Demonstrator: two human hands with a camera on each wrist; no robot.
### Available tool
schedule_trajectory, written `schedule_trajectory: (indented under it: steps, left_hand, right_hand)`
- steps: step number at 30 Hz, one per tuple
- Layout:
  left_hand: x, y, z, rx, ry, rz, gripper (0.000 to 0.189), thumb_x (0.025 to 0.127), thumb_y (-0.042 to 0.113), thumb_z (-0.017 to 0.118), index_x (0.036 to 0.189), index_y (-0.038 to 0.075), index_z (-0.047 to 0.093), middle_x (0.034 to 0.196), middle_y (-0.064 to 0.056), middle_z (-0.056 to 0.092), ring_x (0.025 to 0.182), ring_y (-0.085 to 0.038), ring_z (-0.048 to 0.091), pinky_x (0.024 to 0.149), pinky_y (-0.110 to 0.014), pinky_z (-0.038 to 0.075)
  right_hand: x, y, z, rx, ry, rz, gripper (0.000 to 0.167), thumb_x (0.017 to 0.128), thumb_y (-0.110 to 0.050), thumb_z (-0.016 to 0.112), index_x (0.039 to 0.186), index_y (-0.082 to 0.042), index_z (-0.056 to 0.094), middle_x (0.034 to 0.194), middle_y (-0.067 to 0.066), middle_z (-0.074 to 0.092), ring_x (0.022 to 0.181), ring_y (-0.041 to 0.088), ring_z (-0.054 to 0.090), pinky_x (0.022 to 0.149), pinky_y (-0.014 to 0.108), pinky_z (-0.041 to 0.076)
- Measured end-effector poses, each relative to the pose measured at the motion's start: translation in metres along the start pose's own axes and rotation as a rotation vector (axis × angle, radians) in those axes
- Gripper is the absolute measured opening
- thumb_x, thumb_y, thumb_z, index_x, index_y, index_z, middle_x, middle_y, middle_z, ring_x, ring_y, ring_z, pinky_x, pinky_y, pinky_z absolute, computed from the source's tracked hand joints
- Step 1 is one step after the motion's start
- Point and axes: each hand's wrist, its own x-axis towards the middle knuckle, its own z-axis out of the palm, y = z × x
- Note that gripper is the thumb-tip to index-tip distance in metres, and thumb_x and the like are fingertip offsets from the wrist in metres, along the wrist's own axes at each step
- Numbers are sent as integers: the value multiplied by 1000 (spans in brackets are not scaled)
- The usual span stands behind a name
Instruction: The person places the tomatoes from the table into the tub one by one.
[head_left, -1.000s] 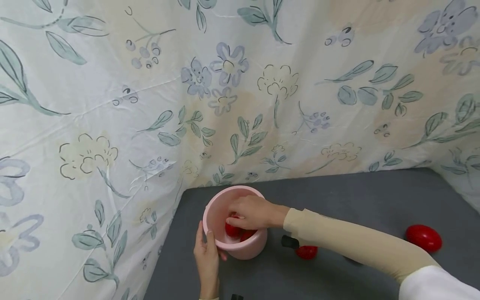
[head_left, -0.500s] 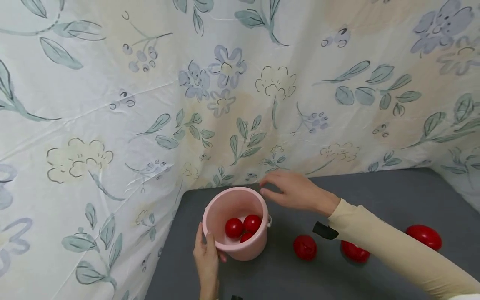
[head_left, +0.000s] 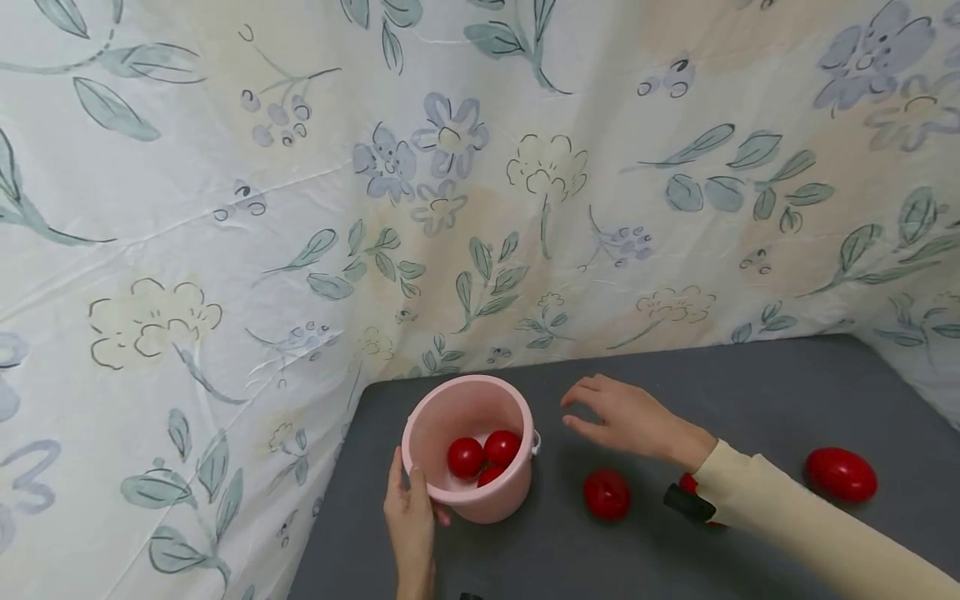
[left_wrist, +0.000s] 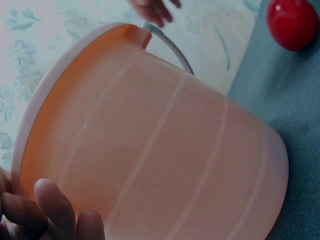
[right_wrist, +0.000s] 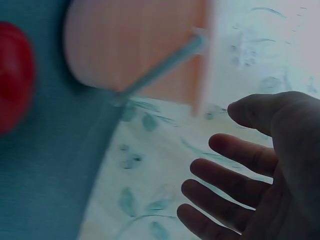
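Note:
A pink bucket [head_left: 487, 505] stands on the dark grey table with its mouth tipped toward the head camera. Inside it lie three glossy red tomato-like fruits [head_left: 466, 457]. My left hand [head_left: 411, 521] grips the bucket's near-left rim; in the left wrist view its fingertips [left_wrist: 52, 202] press the pink wall. My right hand [head_left: 633, 423] hovers to the right of the bucket, fingers spread and loosely bent, holding nothing. Below it sits a red tomato-like fruit [head_left: 607, 495]. Another red fruit [head_left: 688, 483] is mostly hidden behind the right wrist.
An oval red fruit [head_left: 842, 475] lies farther right on the table [head_left: 757, 392]. A pale handle [right_wrist: 160, 70] hangs from the bucket's side. Floral cloth [head_left: 547, 250] rises behind the table and along its left.
My right hand has come out of the bucket and moved right, uncovering the red fruits inside and one on the table. My left hand has kept its grip on the rim.

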Motion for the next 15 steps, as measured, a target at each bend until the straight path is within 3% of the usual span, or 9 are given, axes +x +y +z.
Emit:
schedule_trajectory:
  steps: [7,15]
  left_hand:
    - [1,-2,1,-3,4,8,54,106,20,48,158,16,35,48,-2,53,35,-16,50,41,-26,41]
    - [4,-2,0,-7,-5,16,54,106,20,48,158,15,35,48,0,53,34,-15,50,41,-28,45]
  right_hand:
    - [-19,13,29,-26,-32,-42,24,96,-35,69,115,-22,70,116,-2,67,101,16,63,79,35,58]
    - [-31,23,51,-25,-115,-51,34,97,-46,65,120,-21,68,122,0,63,104,20,61,82,41,56]
